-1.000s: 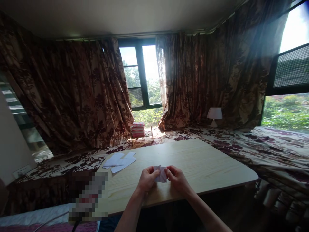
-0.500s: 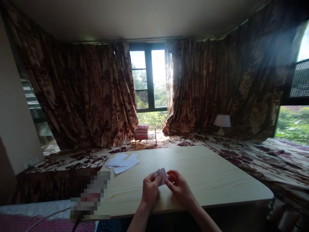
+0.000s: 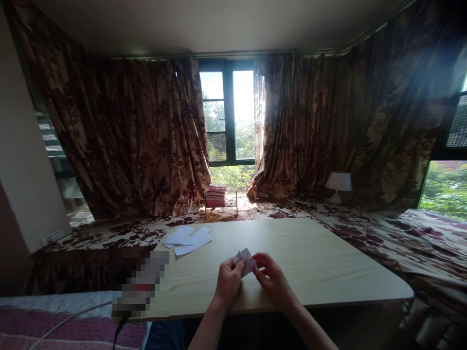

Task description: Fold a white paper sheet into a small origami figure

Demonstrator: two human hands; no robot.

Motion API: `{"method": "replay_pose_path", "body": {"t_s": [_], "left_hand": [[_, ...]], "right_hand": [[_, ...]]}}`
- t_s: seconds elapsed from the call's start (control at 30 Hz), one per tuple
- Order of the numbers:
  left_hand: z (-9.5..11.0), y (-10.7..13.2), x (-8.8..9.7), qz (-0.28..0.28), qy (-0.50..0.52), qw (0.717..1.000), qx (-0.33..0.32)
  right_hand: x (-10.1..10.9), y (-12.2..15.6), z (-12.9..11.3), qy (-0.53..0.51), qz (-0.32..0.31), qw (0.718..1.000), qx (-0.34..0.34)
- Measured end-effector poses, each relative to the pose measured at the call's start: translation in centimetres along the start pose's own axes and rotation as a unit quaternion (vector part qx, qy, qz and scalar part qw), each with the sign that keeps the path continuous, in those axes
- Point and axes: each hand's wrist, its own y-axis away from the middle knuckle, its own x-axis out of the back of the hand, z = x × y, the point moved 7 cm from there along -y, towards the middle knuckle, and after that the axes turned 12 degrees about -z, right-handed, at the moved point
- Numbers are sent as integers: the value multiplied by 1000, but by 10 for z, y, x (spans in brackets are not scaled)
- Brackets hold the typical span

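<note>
Held over the near side of the table is a small piece of folded white paper (image 3: 247, 261), with creases and pointed corners. My left hand (image 3: 229, 282) grips its left side, thumb lying across the front. At the paper's right corner, the thumb and fingertips of my right hand (image 3: 270, 278) are closed on the edge. Parts of the lower paper are hidden behind the fingers. Several loose white paper sheets (image 3: 187, 240) lie overlapping on the table's far left.
The pale wooden table (image 3: 328, 272) has a rounded right corner. A blurred-out object (image 3: 140, 287) with a cable sits at its left edge. Beyond are a cloth-covered ledge, a small stand with folded striped cloths (image 3: 216, 196), a white lamp (image 3: 337, 182) and patterned curtains (image 3: 146, 141).
The folded paper is tilted a little and shows more of its face on the right. My right fingertips have come in onto its right corner. The whole view has shifted slightly.
</note>
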Motion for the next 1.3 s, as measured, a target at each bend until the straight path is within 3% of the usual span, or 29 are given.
{"method": "replay_pose_path", "body": {"t_s": [0.4,1.3], "left_hand": [[-1,-1,-3,-23,-21,999,-16],[2,1,-9,-35,-93,995,-7]], "right_hand": [[2,4,-9,76,13,997,25],[7,5,-11,122,40,991,28]]}}
